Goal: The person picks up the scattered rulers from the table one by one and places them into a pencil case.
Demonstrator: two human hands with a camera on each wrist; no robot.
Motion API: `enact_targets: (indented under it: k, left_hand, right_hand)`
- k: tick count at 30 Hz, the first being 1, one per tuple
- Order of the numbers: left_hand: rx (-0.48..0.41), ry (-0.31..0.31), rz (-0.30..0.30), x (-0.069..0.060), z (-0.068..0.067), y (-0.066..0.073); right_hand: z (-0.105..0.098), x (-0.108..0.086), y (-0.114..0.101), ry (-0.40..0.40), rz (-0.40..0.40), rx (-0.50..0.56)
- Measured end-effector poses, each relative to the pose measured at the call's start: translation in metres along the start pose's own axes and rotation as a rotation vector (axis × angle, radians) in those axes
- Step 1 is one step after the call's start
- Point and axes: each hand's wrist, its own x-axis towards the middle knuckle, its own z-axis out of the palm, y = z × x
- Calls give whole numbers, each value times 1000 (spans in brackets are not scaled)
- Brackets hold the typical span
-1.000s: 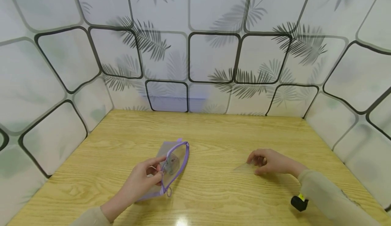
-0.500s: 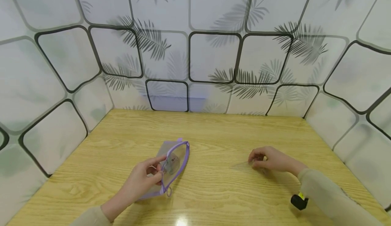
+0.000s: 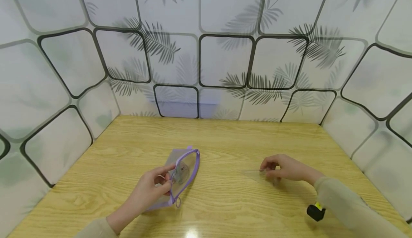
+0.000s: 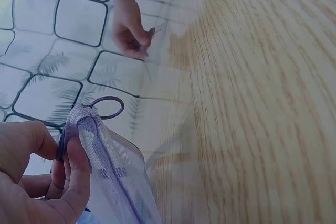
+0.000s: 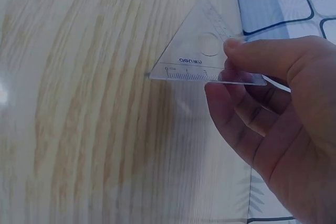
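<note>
A clear plastic set square (image 5: 184,51) with a printed scale and a round hole is pinched between the thumb and fingers of my right hand (image 3: 284,167). It is held just over the table on the right, and in the head view only a faint outline shows. My left hand (image 3: 151,184) grips the near edge of a purple mesh zipper pouch (image 3: 194,172), left of centre. The pouch's mouth gapes, and a see-through rounded item (image 3: 181,173) with small marks shows within it; its kind is unclear. A ring pull (image 4: 109,107) hangs at the zipper's end.
The wood-grain table (image 3: 225,141) runs back to a patterned wall covering (image 3: 225,59), which also closes off the left and right sides. A black object with a yellow part (image 3: 315,212) is by the right sleeve.
My right hand has shifted slightly and turned the set square, whose tip now reaches a little further left. The left hand and pouch have stayed in place.
</note>
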Motion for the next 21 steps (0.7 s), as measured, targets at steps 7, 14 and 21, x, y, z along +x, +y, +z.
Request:
enact_targets:
  k: [7,14,21]
  left_hand:
    - [33,7,-14,0,2,0]
    - [37,14,-23,0,2,1]
    - [32,12,-19,0,1,0]
  right_hand:
    - [4,5,-12,-19,-16,80]
    - [10,12,-24,24,17,95]
    - [17,21,-35,78,15,108]
